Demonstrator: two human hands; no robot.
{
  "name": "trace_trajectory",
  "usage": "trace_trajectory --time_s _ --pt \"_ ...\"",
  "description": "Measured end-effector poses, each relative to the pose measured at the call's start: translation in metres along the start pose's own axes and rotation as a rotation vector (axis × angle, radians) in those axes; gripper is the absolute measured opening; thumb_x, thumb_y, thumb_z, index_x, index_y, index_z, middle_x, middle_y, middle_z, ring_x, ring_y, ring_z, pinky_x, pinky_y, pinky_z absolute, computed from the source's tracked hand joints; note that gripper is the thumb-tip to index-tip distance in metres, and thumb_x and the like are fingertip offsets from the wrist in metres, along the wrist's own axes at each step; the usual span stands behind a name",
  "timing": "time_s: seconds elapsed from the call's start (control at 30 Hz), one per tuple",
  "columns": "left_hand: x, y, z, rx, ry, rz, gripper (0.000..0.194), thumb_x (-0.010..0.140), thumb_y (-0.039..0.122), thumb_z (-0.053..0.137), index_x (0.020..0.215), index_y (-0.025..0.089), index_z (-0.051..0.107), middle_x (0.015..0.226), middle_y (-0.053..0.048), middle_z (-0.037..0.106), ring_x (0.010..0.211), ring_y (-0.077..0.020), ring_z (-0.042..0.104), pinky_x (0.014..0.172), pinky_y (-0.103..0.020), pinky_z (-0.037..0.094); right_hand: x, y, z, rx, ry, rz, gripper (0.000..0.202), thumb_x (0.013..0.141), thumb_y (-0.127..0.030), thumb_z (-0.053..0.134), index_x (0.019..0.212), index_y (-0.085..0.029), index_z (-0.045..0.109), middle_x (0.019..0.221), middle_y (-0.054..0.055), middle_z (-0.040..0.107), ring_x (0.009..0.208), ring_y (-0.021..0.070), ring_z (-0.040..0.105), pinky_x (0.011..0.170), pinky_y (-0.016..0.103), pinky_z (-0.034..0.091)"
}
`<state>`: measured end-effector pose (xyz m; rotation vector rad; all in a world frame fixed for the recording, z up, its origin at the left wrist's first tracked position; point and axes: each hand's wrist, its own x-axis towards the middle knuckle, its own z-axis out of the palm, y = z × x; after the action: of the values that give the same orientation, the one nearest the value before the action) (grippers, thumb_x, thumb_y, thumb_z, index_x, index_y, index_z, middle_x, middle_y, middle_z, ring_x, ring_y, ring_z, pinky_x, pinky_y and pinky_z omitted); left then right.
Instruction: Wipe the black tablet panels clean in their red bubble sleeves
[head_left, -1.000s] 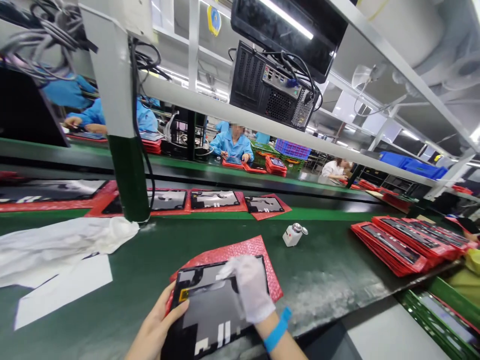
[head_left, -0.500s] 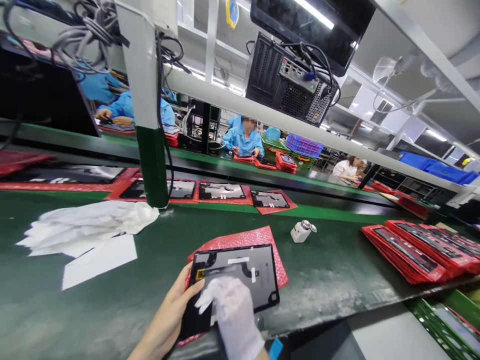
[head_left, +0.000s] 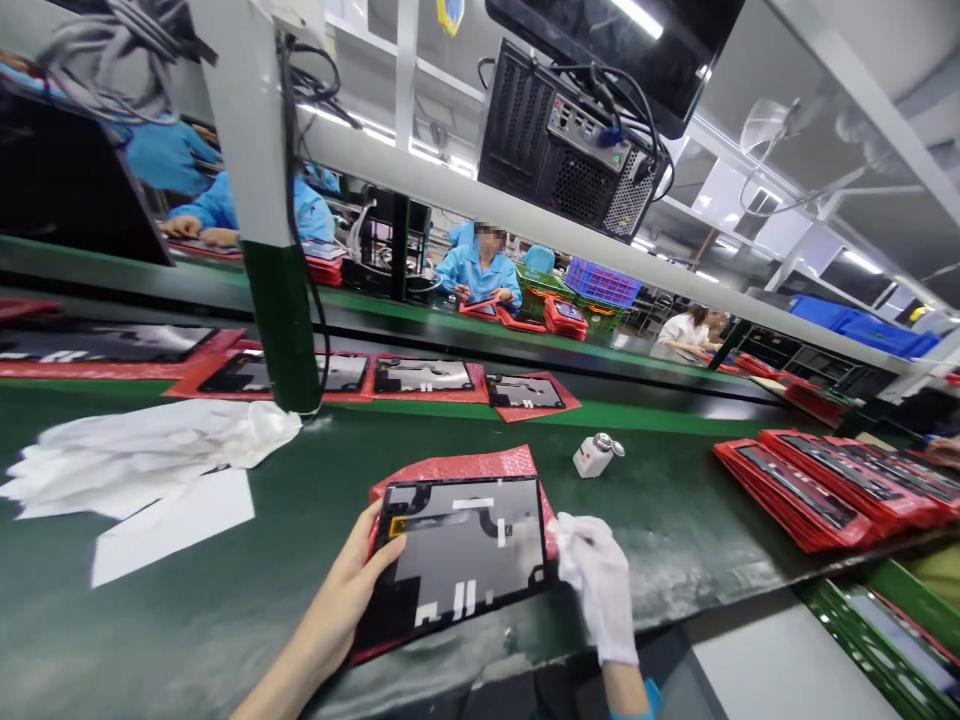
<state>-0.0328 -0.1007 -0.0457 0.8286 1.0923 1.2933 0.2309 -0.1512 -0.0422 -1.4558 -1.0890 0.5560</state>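
Change since previous frame: gloved right hand has moved off the face of the dark panel to a position beside its right edge.
Left hand, bare: grips the panel at its left edge; thumb pressed on the upper surface, other fingers largely hidden at the edge and underneath.
Right hand, fingers: curled and bunched close together by the edge of the red bubble wrap; whether they pinch the wrap or anything else cannot be told.
Panel position: front centre of the worktop, over the red wrap, pale strips facing up.
Bottle: white, metal-topped, upright, beyond the right hand.
Left side: crumpled white fabric, with a white sheet in front.
Far side: row of similar panels on red wrap.
Right side: piled red packets with dark panels on top.
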Motion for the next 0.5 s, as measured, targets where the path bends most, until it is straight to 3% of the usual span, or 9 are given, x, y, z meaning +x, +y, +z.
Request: trace_trajectory --time_s 0.07,0.13,0.23,0.33,0.4,0.5 --pt "0.008 0.016 0.003 0.074 -0.041 0.107 0.068 0.058 0.05 0.08 0.12 0.03 0.061 0.14 -0.003 0.06 0.138 -0.0294 0.043 0.116 -0.036 0.03 0.002 0.012 -0.03 0.102 0.094 0.188 0.036 0.071 -0.048 0.072 0.091 -0.018 0.073 0.08 0.003 0.065 0.056 0.0135 0.054 0.046 0.024 0.041" --pt "0.016 0.042 0.009 0.194 -0.114 0.195 0.065 0.051 0.048 0.083 0.111 0.03 0.069 0.136 -0.002 0.063 0.138 -0.0314 0.043 0.116 -0.033 0.029 0.003 0.033 -0.054 0.209 0.176 0.277 0.047 0.066 -0.054 0.074 0.095 -0.017 0.071 0.063 -0.001 0.059 0.045 0.0113 0.045 0.041 0.024 0.033" --pt "0.019 0.095 0.039 0.466 -0.379 0.182 0.055 0.047 0.041 0.086 0.1 0.03 0.078 0.116 -0.006 0.074 0.119 -0.038 0.06 0.102 -0.034 0.045 0.009 0.068 -0.079 0.268 0.307 0.281 0.055 0.061 -0.06 0.074 0.094 -0.016 0.07 0.052 -0.003 0.057 0.039 0.0122 0.043 0.039 0.026 0.032" --pt "0.005 0.146 0.105 0.621 -0.83 0.182 0.049 0.056 0.031 0.083 0.104 0.03 0.078 0.099 -0.008 0.078 0.089 -0.0347 0.07 0.079 -0.033 0.054 0.022 0.089 -0.1 0.147 0.412 0.192 0.051 0.061 -0.065 0.072 0.083 -0.019 0.073 0.055 0.001 0.062 0.039 0.0155 0.049 0.037 0.029 0.037" --pt "-0.009 0.171 0.165 0.601 -1.087 0.271 0.05 0.054 0.018 0.082 0.102 0.029 0.078 0.095 -0.006 0.078 0.087 -0.0339 0.07 0.081 -0.034 0.053 0.03 0.092 -0.113 0.062 0.466 0.125 0.045 0.066 -0.064 0.07 0.078 -0.021 0.073 0.059 0.003 0.064 0.045 0.0176 0.055 0.04 0.03 0.043" --pt "-0.024 0.193 0.259 0.59 -1.46 0.481 0.049 0.063 0.01 0.072 0.109 0.026 0.075 0.103 -0.005 0.077 0.098 -0.0321 0.069 0.089 -0.035 0.052 0.04 0.09 -0.133 -0.039 0.541 0.017 0.039 0.085 -0.056 0.061 0.092 -0.019 0.07 0.078 0.003 0.069 0.066 0.0161 0.064 0.061 0.032 0.055"
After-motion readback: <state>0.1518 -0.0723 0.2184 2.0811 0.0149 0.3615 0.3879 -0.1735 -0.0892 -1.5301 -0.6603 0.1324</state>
